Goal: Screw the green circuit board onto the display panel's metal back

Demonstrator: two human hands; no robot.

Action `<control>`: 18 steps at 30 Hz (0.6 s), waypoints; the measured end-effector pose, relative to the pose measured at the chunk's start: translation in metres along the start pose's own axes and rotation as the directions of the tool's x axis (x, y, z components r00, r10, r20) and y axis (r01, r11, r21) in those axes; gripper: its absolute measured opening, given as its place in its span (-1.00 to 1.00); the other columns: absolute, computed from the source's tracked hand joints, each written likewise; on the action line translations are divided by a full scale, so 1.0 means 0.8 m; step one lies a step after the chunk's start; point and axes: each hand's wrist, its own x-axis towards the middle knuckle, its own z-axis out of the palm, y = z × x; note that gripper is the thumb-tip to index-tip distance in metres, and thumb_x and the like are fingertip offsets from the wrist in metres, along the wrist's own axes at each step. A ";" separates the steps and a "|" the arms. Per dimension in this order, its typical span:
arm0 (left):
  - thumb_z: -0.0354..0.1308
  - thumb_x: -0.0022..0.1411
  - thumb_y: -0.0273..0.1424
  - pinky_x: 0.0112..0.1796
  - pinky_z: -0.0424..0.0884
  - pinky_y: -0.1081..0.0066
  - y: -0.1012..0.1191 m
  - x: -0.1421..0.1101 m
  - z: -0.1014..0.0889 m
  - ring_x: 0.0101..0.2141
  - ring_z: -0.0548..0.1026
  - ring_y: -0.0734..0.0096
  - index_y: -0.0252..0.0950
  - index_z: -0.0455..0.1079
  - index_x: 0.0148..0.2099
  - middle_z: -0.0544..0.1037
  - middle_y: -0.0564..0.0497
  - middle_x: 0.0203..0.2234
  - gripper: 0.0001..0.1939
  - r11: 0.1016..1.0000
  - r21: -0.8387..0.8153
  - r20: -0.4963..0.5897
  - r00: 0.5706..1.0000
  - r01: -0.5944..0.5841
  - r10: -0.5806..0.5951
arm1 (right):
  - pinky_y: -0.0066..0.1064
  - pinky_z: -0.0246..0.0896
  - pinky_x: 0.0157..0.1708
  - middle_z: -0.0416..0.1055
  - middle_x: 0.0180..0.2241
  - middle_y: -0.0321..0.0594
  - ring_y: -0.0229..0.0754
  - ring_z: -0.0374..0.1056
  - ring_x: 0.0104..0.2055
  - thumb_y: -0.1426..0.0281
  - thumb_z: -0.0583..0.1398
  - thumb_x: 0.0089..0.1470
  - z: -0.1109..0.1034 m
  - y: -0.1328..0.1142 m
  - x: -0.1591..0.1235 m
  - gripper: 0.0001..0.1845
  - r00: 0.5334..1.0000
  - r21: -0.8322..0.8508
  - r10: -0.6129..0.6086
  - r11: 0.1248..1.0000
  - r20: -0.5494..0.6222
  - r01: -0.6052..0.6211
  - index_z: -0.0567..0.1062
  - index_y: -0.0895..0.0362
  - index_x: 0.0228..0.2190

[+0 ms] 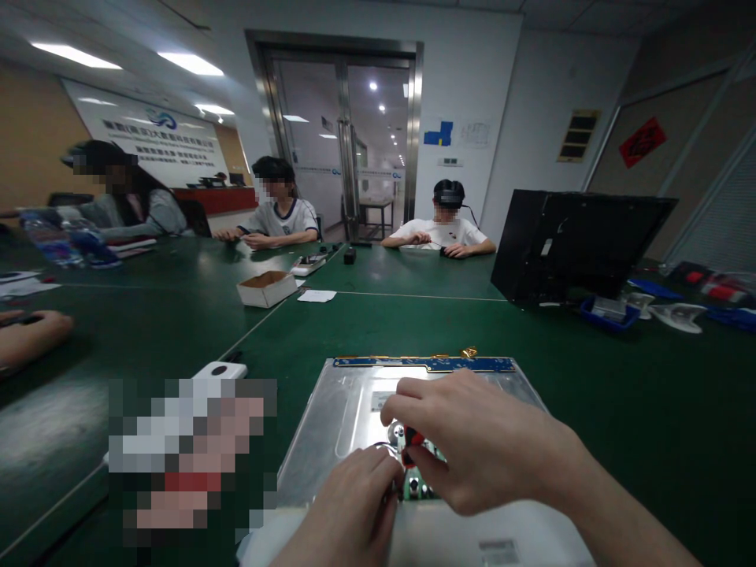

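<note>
Lying on green table (413,324): metal panel (348,413); doors (343,146) beyond.

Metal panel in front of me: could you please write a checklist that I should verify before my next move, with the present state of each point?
1. Right hand grips the red-and-black tool: ok.
2. Tool's tip is well placed: cannot tell, the hands hide it.
3. Left hand keeps its fingers well away from the tool: not ok, they are right beside it.
4. Green circuit board is fully in sight: not ok, the hands cover part of it.
5. Blue strip board along the far edge of the metal panel is free of both hands: ok.
</note>
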 end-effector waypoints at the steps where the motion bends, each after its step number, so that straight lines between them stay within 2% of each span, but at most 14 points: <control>1: -0.05 0.20 -0.59 -0.29 0.36 0.35 0.000 0.000 -0.001 -0.30 0.45 0.23 -0.26 0.32 -0.26 0.50 -0.07 -0.31 -0.82 1.000 0.003 0.009 1.000 0.004 -0.004 | -0.37 -0.03 -0.50 0.49 -0.21 -0.21 -0.18 0.39 -0.32 0.44 0.18 0.07 0.001 0.000 0.000 -0.76 1.000 0.004 0.003 1.000 0.000 -0.003 0.42 0.11 -0.16; 6: -0.05 0.18 -0.61 -0.28 0.35 0.35 0.001 -0.001 -0.002 -0.29 0.45 0.25 -0.25 0.31 -0.23 0.50 -0.05 -0.29 -0.80 1.000 0.007 -0.003 1.000 -0.014 0.014 | -0.37 -0.04 -0.48 0.54 -0.22 -0.22 -0.17 0.42 -0.30 0.45 0.16 0.13 0.004 0.003 0.004 -0.78 1.000 -0.017 0.015 1.000 -0.016 -0.016 0.44 0.11 -0.15; 12: -0.05 0.20 -0.59 -0.31 0.34 0.34 -0.001 -0.001 0.000 -0.31 0.46 0.24 -0.25 0.32 -0.24 0.50 -0.05 -0.32 -0.81 0.999 0.015 -0.028 0.999 -0.035 0.035 | -0.39 -0.06 -0.48 0.56 -0.33 -0.26 -0.16 0.43 -0.34 0.33 0.18 0.22 0.003 0.003 0.006 -0.85 0.998 -0.044 0.064 0.997 0.004 -0.063 0.47 0.08 -0.17; 18: -0.04 0.18 -0.59 -0.28 0.36 0.35 -0.001 -0.001 0.000 -0.28 0.47 0.24 -0.25 0.32 -0.21 0.50 -0.07 -0.29 -0.80 0.999 0.012 -0.031 0.999 -0.037 0.037 | -0.38 -0.06 -0.51 0.50 -0.24 -0.21 -0.18 0.38 -0.34 0.39 0.19 0.11 0.000 0.001 0.002 -0.81 1.000 -0.015 0.020 1.000 -0.015 -0.020 0.44 0.11 -0.18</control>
